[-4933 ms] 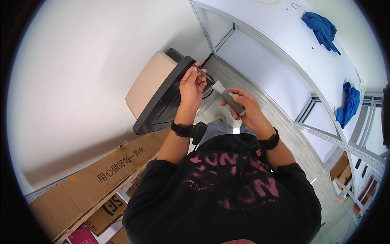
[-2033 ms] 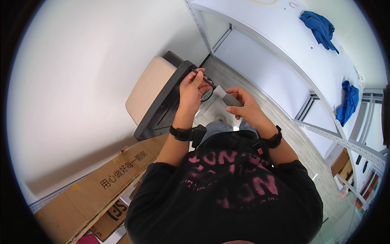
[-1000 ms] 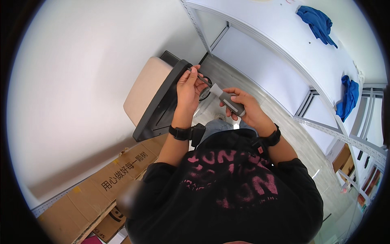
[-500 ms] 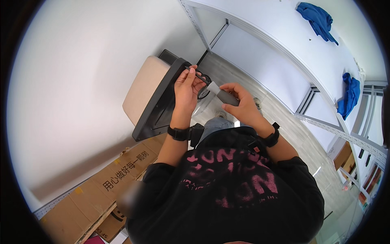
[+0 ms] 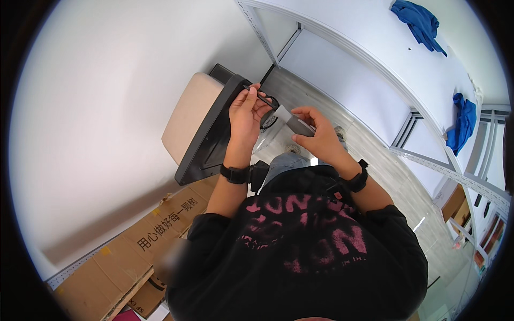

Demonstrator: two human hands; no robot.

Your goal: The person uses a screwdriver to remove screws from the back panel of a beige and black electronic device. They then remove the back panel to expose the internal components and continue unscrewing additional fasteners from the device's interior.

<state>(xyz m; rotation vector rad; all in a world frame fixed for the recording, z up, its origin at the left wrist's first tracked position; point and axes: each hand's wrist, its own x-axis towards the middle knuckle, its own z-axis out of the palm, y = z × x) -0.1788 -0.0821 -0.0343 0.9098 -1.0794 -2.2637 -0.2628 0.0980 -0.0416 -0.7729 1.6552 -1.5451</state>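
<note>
**Both hands on a screwdriver (image 5: pixel 300 126) at the corner of a dark-framed seat (image 5: pixel 206 152)**

A bare white wall (image 5: pixel 107 107) fills the left of the room, and a white metal shelving unit (image 5: pixel 332 21) curves across the upper right, with pale grey flooring (image 5: pixel 297 85) below it. Between them stands a person in a black T-shirt (image 5: pixel 326 241) with pink lettering and blue jeans (image 5: pixel 289 163). At the lower left lies a long strip of brown cardboard (image 5: pixel 101 273), printed in dark characters.

The seat is near the wall, tilted up on edge, its beige cushion (image 5: pixel 191 117) toward the wall and its black underside toward the person. Two crumpled blue cloths (image 5: pixel 417 22) lie well apart on top of the shelving. Each wrist wears a black band, the left one (image 5: pixel 234 174) with a boxy dark piece beside it.

The left hand (image 5: pixel 244 117) is at the seat's upper corner, thumb and fingertips pinched narrow on the screwdriver's dark shaft (image 5: pixel 261 99). The right hand (image 5: pixel 319 138) curves loosely around the thick grey handle, thumb on one side and fingers on the other. The tool lies between the two hands, slanting up to that corner; the fingers hide its tip, so I can't tell whether it touches a screw.
</note>
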